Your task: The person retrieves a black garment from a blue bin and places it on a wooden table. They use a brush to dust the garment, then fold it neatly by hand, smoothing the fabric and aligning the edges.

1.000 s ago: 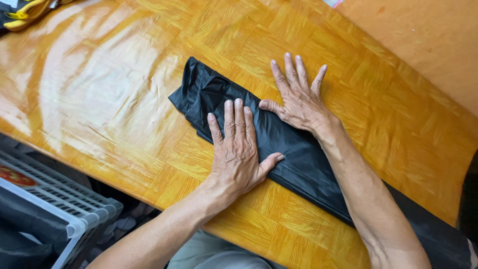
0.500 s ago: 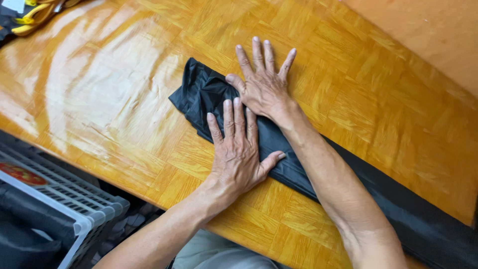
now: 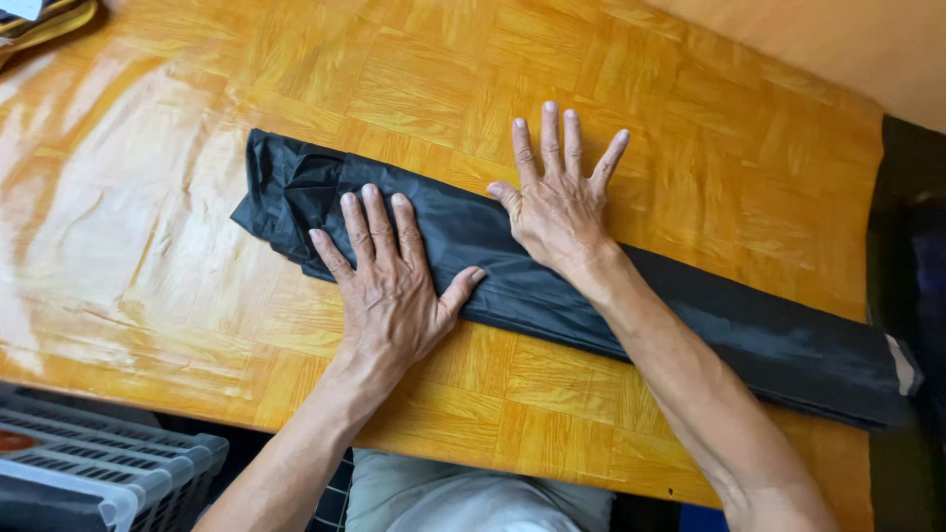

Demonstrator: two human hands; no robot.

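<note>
Table: a shiny wooden table (image 3: pixel 690 128) with little square patterns fills most of the view. Light glints off it at 9 o'clock.
Cloth: a long black folded cloth (image 3: pixel 493 246) lies across the table, from a bunched end at 10 o'clock down to a flat end at 4 o'clock.
Left hand: the left hand (image 3: pixel 389 281) lies flat and open on the cloth near the bunched end. The fingers are spread. It grips nothing, it only presses.
Right hand: the right hand (image 3: pixel 557 202) is also flat and open. The palm sits on the cloth's top edge and the fingertips reach onto bare wood at 12 o'clock. It holds nothing.
Nearby: a white slotted crate (image 3: pixel 89 468) sits below the table edge at 7 o'clock. Something yellow (image 3: pixel 44 20) peeks in at 11 o'clock.
Risk: the table looks slick, so I think the cloth could slide if a hand pushes sideways.
Risk: the bunched end looks puffy and may spring open, because no hand presses there.
Risk: the far end at 4 o'clock is close to the table edge and might slip off.
</note>
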